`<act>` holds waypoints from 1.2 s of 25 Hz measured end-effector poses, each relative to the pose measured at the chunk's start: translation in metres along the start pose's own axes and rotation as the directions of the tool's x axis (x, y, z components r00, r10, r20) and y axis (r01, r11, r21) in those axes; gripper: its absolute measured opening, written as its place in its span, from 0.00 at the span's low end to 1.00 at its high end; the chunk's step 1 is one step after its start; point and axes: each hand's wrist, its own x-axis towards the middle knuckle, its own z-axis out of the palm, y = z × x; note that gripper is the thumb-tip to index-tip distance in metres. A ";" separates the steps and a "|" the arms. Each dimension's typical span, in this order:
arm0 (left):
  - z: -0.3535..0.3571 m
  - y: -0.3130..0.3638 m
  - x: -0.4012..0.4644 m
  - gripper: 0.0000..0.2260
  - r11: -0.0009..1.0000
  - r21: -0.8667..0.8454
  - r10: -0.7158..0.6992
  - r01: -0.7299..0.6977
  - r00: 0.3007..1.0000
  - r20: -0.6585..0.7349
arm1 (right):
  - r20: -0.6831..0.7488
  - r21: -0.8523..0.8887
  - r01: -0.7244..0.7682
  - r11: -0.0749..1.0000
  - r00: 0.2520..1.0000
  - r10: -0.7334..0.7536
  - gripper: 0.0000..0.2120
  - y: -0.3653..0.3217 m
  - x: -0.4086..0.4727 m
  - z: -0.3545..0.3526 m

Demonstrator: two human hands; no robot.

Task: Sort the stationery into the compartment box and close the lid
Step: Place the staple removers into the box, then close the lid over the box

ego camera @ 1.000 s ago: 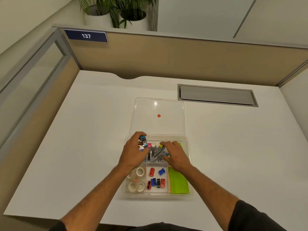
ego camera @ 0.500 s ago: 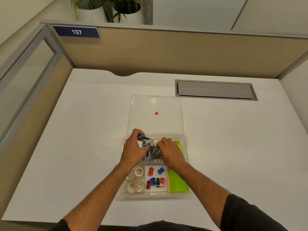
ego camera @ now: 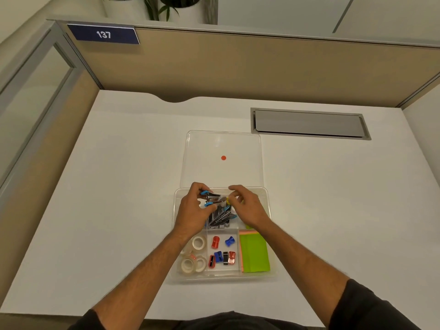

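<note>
Lifting your right hand (ego camera: 247, 208) off the pile of staple removers (ego camera: 220, 216) is the change to note: a moment ago its fingers lay flat on them, and now they are raised and loosely curled just above, a narrow grip that holds nothing as far as you can see. Your left hand (ego camera: 192, 210) has kept its grip, pinching one blue-handled staple remover (ego camera: 210, 195) over the back middle compartment of the box (ego camera: 223, 278). Toward 6 o'clock the tape rolls (ego camera: 192, 254), sharpeners (ego camera: 222, 252) and green paper (ego camera: 254, 252) already sit in their own compartments. The table (ego camera: 119, 186) shows no loose stationery, so you probably have only this piece to settle, then the clear lid (ego camera: 222, 144), lying open at 12 o'clock, to close.
</note>
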 end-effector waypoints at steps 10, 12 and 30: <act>0.007 -0.011 0.003 0.23 0.995 0.097 -0.028 0.027 1.000 0.013 | 0.049 0.332 -0.222 0.917 0.975 0.218 0.05 -0.006 0.025 -0.013; 0.010 -0.017 0.002 0.23 0.973 0.230 -0.043 0.038 0.999 0.017 | 0.036 0.248 -0.208 0.946 0.978 0.205 0.04 -0.005 0.027 -0.013; 0.017 -0.044 0.000 0.19 0.781 0.606 0.084 -0.151 0.987 0.137 | 0.088 -0.511 0.127 0.850 0.992 -0.095 0.09 0.007 0.012 0.010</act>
